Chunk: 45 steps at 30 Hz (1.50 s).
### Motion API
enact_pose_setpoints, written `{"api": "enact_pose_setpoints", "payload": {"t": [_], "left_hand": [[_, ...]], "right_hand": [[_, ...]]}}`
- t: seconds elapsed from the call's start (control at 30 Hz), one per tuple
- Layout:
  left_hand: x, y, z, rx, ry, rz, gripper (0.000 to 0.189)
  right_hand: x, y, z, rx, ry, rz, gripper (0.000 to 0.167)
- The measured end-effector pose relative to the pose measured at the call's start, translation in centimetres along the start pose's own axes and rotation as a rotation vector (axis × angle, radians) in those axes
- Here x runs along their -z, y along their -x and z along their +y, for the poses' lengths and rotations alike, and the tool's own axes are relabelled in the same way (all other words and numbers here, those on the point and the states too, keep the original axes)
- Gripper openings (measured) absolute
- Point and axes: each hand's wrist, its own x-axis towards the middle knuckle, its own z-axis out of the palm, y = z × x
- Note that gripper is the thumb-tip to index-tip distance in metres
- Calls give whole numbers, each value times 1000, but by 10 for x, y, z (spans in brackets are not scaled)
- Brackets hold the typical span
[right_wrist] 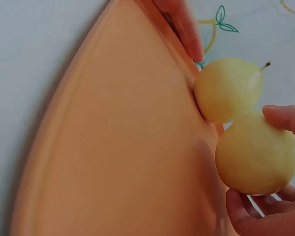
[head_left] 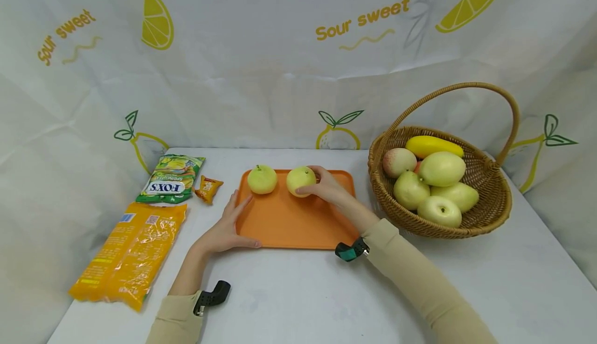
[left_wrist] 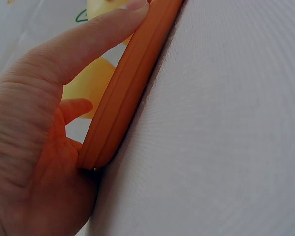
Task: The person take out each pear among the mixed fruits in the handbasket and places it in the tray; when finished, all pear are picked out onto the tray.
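On an orange tray [head_left: 294, 225] are two pale yellow-green pears. My right hand [head_left: 329, 187] holds the right pear [head_left: 298, 179] near the tray's back edge, thumb and fingers on opposite sides of it. Just left of it sits the other pear [head_left: 262, 180], its dark stem showing in the right wrist view. At the tray's front left corner lies my left hand [head_left: 226, 234], fingers spread along the left side. Its thumb [left_wrist: 83, 46] rests straight against the front rim in the left wrist view.
A wicker basket [head_left: 375, 178] with a tall handle and several fruits stands right of the tray. To the left lie a green candy bag [head_left: 172, 178], a small orange packet [head_left: 208, 189] and a large orange bag [head_left: 132, 251]. A printed white cloth hangs behind.
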Motion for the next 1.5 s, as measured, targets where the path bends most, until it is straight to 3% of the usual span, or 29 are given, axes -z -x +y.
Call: {"api": "enact_pose_setpoints", "payload": {"t": [0.7,1.23,1.5], "left_hand": [[0,-1,-2,0,4,0,117],[0,-1,-2,3,9,0,117],[-1,-1,-2,5,16,1,117]], "right_hand": [[-5,-11,3,37,25,23,83],[-2,-15,7,46,98,-30,82],[-1,-15,8,51,49,-51,85]]}}
